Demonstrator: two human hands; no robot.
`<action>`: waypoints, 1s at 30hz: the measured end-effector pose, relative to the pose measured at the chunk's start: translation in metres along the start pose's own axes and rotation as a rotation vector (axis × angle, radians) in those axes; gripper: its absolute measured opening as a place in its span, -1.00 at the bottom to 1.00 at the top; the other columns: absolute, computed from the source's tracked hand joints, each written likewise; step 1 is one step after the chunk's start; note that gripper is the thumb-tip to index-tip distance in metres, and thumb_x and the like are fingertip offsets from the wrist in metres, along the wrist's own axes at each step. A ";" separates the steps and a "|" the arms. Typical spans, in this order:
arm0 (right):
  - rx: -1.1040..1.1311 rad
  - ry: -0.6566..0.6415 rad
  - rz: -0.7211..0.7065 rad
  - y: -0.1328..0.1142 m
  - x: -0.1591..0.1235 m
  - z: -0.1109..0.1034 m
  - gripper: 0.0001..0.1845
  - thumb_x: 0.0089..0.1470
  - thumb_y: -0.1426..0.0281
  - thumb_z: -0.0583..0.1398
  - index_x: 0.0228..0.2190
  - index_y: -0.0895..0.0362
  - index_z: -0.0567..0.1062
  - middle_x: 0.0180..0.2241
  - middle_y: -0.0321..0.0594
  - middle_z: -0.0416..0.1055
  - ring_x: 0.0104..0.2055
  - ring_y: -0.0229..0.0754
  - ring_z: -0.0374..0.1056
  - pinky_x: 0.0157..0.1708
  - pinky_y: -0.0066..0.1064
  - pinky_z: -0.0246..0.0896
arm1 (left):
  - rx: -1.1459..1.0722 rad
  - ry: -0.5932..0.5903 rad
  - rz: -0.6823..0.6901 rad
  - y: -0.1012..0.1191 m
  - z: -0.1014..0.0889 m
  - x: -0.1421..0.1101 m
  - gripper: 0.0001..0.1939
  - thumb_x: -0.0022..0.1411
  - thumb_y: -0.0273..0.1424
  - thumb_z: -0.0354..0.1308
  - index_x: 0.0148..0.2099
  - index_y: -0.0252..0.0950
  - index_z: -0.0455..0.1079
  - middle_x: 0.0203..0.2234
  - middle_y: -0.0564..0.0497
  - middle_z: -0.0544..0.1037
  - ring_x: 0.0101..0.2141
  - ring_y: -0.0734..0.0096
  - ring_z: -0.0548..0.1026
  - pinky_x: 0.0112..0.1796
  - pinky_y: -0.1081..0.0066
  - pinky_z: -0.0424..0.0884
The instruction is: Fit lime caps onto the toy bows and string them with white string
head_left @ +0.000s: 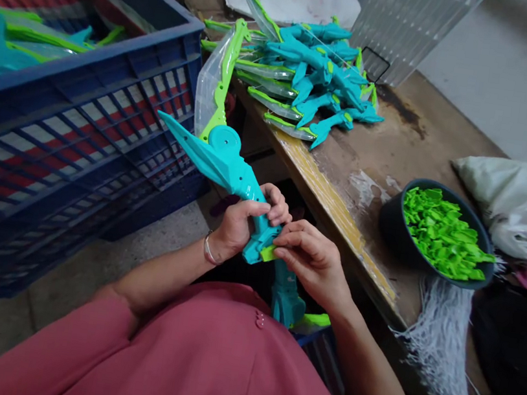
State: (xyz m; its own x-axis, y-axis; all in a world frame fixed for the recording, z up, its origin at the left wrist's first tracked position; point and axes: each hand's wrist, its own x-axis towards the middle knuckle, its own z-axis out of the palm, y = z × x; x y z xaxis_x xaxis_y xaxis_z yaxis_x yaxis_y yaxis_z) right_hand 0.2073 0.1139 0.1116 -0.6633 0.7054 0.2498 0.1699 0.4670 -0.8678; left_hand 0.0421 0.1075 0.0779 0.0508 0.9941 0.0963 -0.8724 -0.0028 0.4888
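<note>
My left hand (253, 219) is wrapped round the grip of a teal plastic toy bow (222, 159), held tilted in front of my chest. From its upper end rises a bright green limb with a clear plastic panel (215, 79). My right hand (311, 256) is closed at the lower end of the grip. Its thumb and fingers pinch a small green plastic piece (267, 253) against the teal body. The fingers partly hide where the piece meets the bow.
Similar toy bows (321, 68) are piled on the wooden table (398, 144). A dark bowl (390, 219) of small green pieces stands near white strings (443, 347) hanging over the table edge. At left is a large blue crate (109, 110) with more bows. Another teal piece (286, 295) lies below my right hand.
</note>
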 end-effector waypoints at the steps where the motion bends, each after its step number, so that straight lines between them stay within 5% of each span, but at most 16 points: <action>1: 0.001 0.009 0.004 0.000 -0.001 0.001 -0.92 0.25 0.30 0.29 -0.27 0.02 0.61 -0.23 -0.20 0.46 -0.16 -0.16 0.43 -0.19 -0.33 0.39 | 0.009 -0.002 0.002 0.000 0.000 0.000 -0.79 -0.04 -0.36 0.25 -0.35 -0.28 0.30 -0.58 0.14 0.21 -0.51 0.51 0.25 -0.34 0.38 0.33; 9: 0.037 0.090 0.059 0.000 -0.002 0.005 -0.93 0.23 0.33 0.31 -0.32 0.05 0.57 -0.28 -0.22 0.45 -0.26 -0.18 0.42 -0.24 -0.32 0.41 | 0.000 -0.007 0.004 -0.001 -0.001 -0.002 -0.80 -0.08 -0.39 0.23 -0.34 -0.29 0.34 -0.59 0.12 0.23 -0.51 0.50 0.24 -0.34 0.37 0.33; 16: -0.106 0.105 -0.113 0.002 -0.003 0.009 -0.95 0.23 0.45 0.30 -0.28 0.08 0.60 -0.24 -0.22 0.46 -0.22 -0.24 0.44 -0.23 -0.40 0.38 | 0.004 0.042 0.004 -0.001 -0.001 -0.005 -0.79 -0.09 -0.36 0.24 -0.36 -0.28 0.33 -0.58 0.11 0.24 -0.52 0.48 0.23 -0.35 0.36 0.32; 30: -0.171 0.104 -0.168 0.009 -0.006 0.011 -0.89 0.20 0.51 0.32 -0.24 0.08 0.61 -0.20 -0.21 0.45 -0.16 -0.22 0.46 -0.18 -0.38 0.44 | -0.005 0.031 0.003 -0.003 -0.002 -0.007 -0.84 -0.08 -0.40 0.19 -0.35 -0.28 0.37 -0.59 0.09 0.26 -0.50 0.46 0.26 -0.35 0.36 0.32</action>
State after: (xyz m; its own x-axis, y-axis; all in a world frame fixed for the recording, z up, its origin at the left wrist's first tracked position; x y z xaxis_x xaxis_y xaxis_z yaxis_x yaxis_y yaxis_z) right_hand 0.2045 0.1084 0.0976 -0.6155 0.6573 0.4349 0.1904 0.6595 -0.7272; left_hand 0.0435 0.1006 0.0742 0.0334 0.9969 0.0707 -0.8750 -0.0050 0.4841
